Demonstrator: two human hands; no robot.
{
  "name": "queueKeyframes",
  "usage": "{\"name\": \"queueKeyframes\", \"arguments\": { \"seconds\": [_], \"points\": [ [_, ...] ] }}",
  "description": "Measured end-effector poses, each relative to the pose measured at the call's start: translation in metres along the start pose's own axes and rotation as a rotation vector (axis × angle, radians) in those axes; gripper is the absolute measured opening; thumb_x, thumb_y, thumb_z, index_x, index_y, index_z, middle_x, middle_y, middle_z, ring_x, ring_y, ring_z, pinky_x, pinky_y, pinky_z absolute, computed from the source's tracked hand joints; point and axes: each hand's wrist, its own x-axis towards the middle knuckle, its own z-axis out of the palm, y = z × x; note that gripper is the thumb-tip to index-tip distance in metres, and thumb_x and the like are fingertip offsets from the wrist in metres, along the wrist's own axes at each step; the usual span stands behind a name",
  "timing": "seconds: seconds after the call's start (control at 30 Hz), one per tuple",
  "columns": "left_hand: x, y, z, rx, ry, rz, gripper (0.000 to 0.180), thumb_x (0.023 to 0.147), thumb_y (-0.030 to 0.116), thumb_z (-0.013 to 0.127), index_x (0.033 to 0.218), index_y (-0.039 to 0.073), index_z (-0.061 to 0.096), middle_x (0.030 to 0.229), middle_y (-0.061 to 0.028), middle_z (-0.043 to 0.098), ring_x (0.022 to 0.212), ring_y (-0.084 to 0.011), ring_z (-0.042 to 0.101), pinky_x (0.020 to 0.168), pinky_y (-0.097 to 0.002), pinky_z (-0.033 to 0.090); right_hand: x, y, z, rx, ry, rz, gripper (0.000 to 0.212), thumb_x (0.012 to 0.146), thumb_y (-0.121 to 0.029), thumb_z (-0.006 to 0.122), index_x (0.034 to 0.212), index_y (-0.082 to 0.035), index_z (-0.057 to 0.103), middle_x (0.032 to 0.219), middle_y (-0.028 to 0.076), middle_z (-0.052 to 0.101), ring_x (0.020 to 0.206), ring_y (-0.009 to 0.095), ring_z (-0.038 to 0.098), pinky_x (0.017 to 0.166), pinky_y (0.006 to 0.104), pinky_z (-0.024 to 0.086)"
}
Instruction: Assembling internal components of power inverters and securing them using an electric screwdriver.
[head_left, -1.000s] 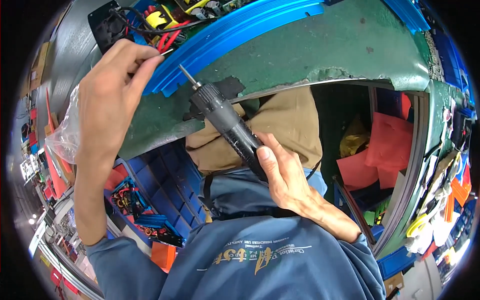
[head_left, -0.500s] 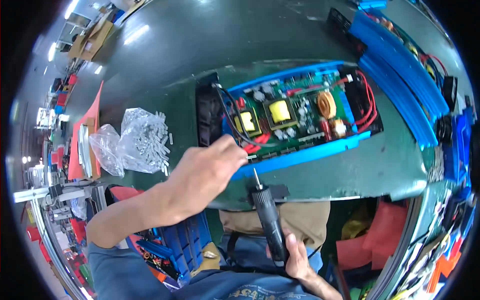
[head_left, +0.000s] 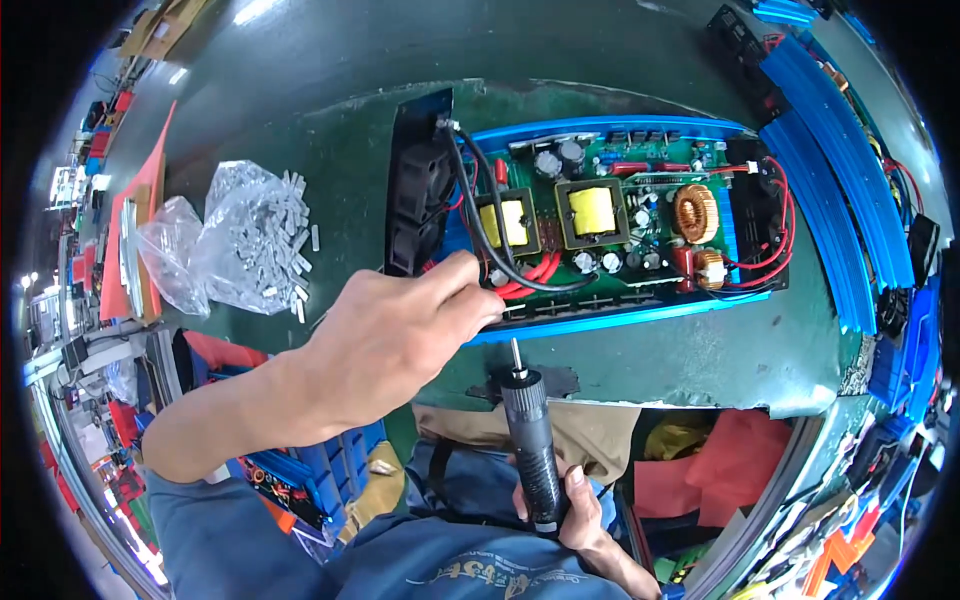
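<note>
Green desk [head_left: 690, 362], scuffed along its near edge, runs across the view; red sheets [head_left: 735, 465] lie in the space beneath it at right. Main unit: blue metal housing [head_left: 640, 315], open at the top, resting on the desk in front of the person, long side roughly crosswise. Inside it, a green circuit board carries two yellow-wound transformers [head_left: 592, 212], a copper toroid coil [head_left: 697, 213] and a row of dark parts along the near wall. Black fan panel [head_left: 415, 205] stands at the housing's left end, with a black cable [head_left: 480, 215] looping from it over the board; thin red leads curve along the dark panel at the right end. Left hand [head_left: 395, 325] reaches to the near left corner; its thumb and forefinger are pinched together on a small pale strip [head_left: 515, 306], just beside thick red wires [head_left: 535, 280]. Right hand [head_left: 582, 510] has its fingers wrapped round the lower body of a black power screwdriver [head_left: 533, 430], bit pointing away from the person, toward the near wall; whether the tip touches cannot be told. To the left on the desk: clear plastic bag [head_left: 225, 235] with many short pale pieces [head_left: 285, 235] at its mouth. Far right: more blue housings [head_left: 830, 190] side by side.
</note>
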Motion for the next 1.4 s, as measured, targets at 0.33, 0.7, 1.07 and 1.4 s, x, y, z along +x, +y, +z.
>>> {"name": "queueKeyframes", "arguments": {
  "seconds": [0.33, 0.7, 1.07, 1.4],
  "points": [
    [0.0, 0.025, -0.015, -0.074, -0.213, -0.219, 0.036, 0.08, -0.005, 0.064, 0.115, 0.001, 0.065, 0.101, -0.0093, 0.057, 0.076, -0.0285, 0.066, 0.063, -0.0399, 0.054, -0.002, -0.004, 0.002, 0.044, -0.017, 0.055, 0.102, 0.096, -0.079, 0.018, 0.135, 0.01, 0.049, 0.073, 0.01, 0.063, 0.06, 0.013, 0.053, 0.057, 0.0251, 0.038],
    [-0.01, 0.023, 0.0, 0.197, -0.051, 0.0, 0.036, 0.078, 0.01, 0.065, 0.109, -0.008, 0.066, 0.1, -0.012, 0.056, 0.086, -0.0202, 0.06, 0.08, -0.0302, 0.048, -0.005, 0.002, 0.007, -0.028, 0.071, 0.018, 0.098, 0.098, -0.076, 0.02, 0.132, 0.011, 0.051, 0.074, 0.011, 0.064, 0.063, 0.016, 0.056, 0.06, 0.026, 0.041],
    [-0.005, 0.024, -0.005, 0.213, -0.045, 0.011, 0.042, 0.074, 0.009, 0.064, 0.114, -0.004, 0.063, 0.095, -0.0075, 0.052, 0.079, -0.0197, 0.059, 0.072, -0.0304, 0.049, 0.0, 0.0, 0.014, 0.435, -0.183, 0.136, 0.097, 0.098, -0.077, 0.024, 0.151, 0.003, 0.037, 0.062, 0.008, 0.056, 0.053, 0.016, 0.044, 0.056, 0.0288, 0.036],
    [0.083, -0.007, -0.038, 0.31, 0.496, 0.126, 0.021, 0.094, 0.02, 0.066, 0.086, 0.0, 0.068, 0.086, -0.0125, 0.064, 0.078, -0.0311, 0.065, 0.066, -0.0425, 0.053, -0.054, 0.021, -0.06, -0.014, 0.489, -0.286, 0.074, 0.102, -0.066, 0.029, 0.127, 0.0, 0.053, 0.082, 0.008, 0.062, 0.07, 0.014, 0.057, 0.065, 0.0287, 0.045]
  ]
}}
